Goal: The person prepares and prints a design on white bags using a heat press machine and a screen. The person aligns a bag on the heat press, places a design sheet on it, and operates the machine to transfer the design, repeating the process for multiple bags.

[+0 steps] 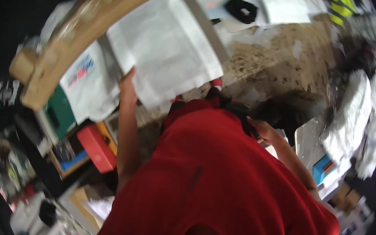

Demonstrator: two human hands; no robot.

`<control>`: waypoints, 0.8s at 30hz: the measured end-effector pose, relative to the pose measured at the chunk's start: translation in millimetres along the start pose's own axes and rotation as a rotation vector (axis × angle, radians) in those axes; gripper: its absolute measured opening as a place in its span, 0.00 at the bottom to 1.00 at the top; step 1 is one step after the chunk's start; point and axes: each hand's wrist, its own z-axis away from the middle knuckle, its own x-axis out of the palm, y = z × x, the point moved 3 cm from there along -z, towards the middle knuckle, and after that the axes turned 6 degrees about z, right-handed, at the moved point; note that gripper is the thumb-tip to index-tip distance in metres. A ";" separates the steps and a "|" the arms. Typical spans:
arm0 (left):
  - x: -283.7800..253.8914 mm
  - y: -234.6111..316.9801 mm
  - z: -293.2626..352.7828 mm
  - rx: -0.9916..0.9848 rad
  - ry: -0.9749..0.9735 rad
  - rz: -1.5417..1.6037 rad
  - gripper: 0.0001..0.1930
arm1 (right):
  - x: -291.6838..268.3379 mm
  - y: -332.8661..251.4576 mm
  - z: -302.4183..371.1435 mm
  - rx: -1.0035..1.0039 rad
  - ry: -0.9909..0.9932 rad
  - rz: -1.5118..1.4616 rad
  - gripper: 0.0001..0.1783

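Note:
A blank white sheet [168, 49], cloth or plastic, lies flat over a board with grey-brown strips along its sides. My left hand [127, 85] is at the sheet's near left edge, one digit lying along the top and the other fingers hidden; it seems to grip that edge. Left of it hangs another white sheet [99, 95] with a red and blue print. My right hand [265, 131] is low at my right side, beside dark cloth at my waist. Its fingers are curled, and whatever they hold is hidden.
A long brown cardboard-like beam [74, 33] arches across the upper left. Under the printed sheet sit a red box [97, 147] and a green panel [60, 113]. A stained brown floor [279, 58] stretches ahead. White plastic bundles [351, 109] and a blue box [322, 169] are at the right.

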 end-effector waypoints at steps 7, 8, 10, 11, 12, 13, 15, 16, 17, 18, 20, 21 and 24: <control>2.6 25.6 0.3 -0.024 0.098 -0.003 0.20 | -31.6 -56.4 -62.2 -0.158 0.202 1.096 0.46; -1.1 26.3 2.3 -0.037 0.109 -0.015 0.20 | -21.1 -85.2 -51.8 -0.384 0.403 1.111 0.45; -2.9 24.6 2.7 -0.080 0.074 0.074 0.19 | 2.3 -129.7 -50.1 -0.572 0.468 0.956 0.42; -3.5 21.5 0.4 -0.089 0.036 0.145 0.19 | 6.6 -145.8 -64.9 -0.531 0.334 0.811 0.40; 4.9 23.1 5.4 -0.103 -0.004 0.214 0.19 | 16.2 -156.2 -69.6 -0.532 0.333 0.810 0.40; 11.3 22.8 12.1 -0.089 0.024 0.199 0.19 | 29.2 -165.3 -72.9 -0.615 0.186 0.591 0.37; 3.6 27.1 8.2 -0.165 0.047 0.187 0.18 | 50.9 -183.4 -72.1 -0.700 0.027 0.383 0.36; 0.3 25.8 4.8 -0.250 0.066 0.175 0.17 | 58.6 -191.4 -69.5 -0.764 -0.014 0.329 0.34; -2.8 23.3 1.3 -0.241 0.076 0.183 0.17 | 64.2 -196.3 -67.0 -0.824 -0.057 0.277 0.33; -5.0 23.5 -4.0 -0.213 0.082 0.169 0.17 | 68.9 -199.4 -70.0 -0.829 -0.067 0.284 0.33; -7.1 19.9 -6.9 -0.181 0.087 0.154 0.16 | 72.6 -201.6 -83.8 -0.761 -0.147 0.041 0.21; -4.0 19.6 -6.9 -0.127 0.108 0.134 0.16 | 72.5 -199.7 -93.3 -0.768 -0.148 0.038 0.21; -11.5 25.6 -3.5 0.160 0.217 -0.434 0.17 | 59.2 -202.0 -104.4 -0.824 0.197 0.168 0.14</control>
